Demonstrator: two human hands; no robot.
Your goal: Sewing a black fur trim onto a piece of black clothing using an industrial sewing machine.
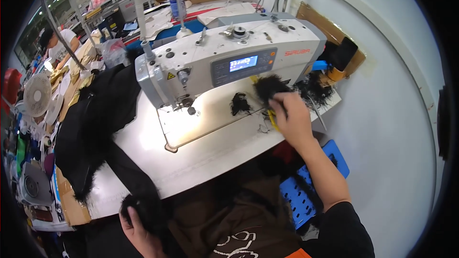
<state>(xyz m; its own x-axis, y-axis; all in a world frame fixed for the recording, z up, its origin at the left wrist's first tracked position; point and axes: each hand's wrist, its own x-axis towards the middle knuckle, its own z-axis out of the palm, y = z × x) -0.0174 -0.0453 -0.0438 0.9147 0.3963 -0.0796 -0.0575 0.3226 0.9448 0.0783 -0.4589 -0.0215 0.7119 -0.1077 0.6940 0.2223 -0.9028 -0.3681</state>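
Note:
My left hand [138,231], at the table's front edge, is closed on the fuzzy end of a black garment [98,119]. The garment spreads over the left of the sewing table [191,172], and a narrow strip of it runs down to that hand. On the right, my right hand [292,119] pinches a fluffy black tuft [271,88] in front of the sewing machine [229,57]. A yellow object [273,120] shows beside those fingers; its kind is partly hidden. Left of it lies a small clump of black thread [240,103].
More black fluff [313,90] is heaped at the machine's right end, near an orange-and-black holder [339,69]. A perforated blue plastic crate or stool [296,200] stands below the table at right. Brown cloth [224,215] covers my lap. Another person [62,43] works at far left.

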